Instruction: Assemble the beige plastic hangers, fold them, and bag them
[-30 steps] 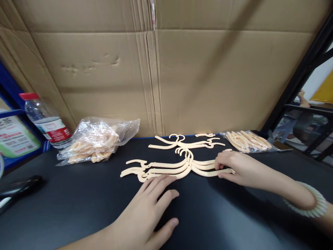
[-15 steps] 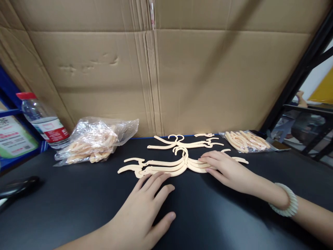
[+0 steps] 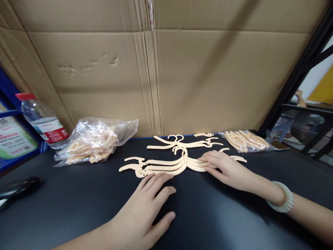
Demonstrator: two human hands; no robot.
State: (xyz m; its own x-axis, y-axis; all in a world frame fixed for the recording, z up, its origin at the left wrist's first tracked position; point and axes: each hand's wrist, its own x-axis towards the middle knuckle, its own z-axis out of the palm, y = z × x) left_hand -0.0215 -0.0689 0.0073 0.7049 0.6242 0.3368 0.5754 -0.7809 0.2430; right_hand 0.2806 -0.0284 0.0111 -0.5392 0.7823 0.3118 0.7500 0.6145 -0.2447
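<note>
Cream plastic folding hangers (image 3: 166, 168) lie stacked flat on the black tabletop, their hooks bunched at the middle and pointing away from me. My right hand (image 3: 223, 168) lies over their right arms, fingers on the far side and thumb on the near side, hiding part of them. Fingers spread, my left hand (image 3: 153, 205) is palm down, its fingertips against the near edge of the left arms. Behind this stack lie more folding hangers (image 3: 163, 146) of the same kind, with two hooks showing.
To the left, a clear plastic bag (image 3: 96, 139) of cream parts sits beside a red-capped bottle (image 3: 49, 125). Another bag (image 3: 247, 140) of hanger parts lies back right. A cardboard wall (image 3: 197, 80) closes off the back. A black object (image 3: 19, 189) rests at the left edge.
The front hangers' outer ends have shifted slightly inward on both sides. My right hand and wrist have moved a little to the left; my left hand is nearly still.
</note>
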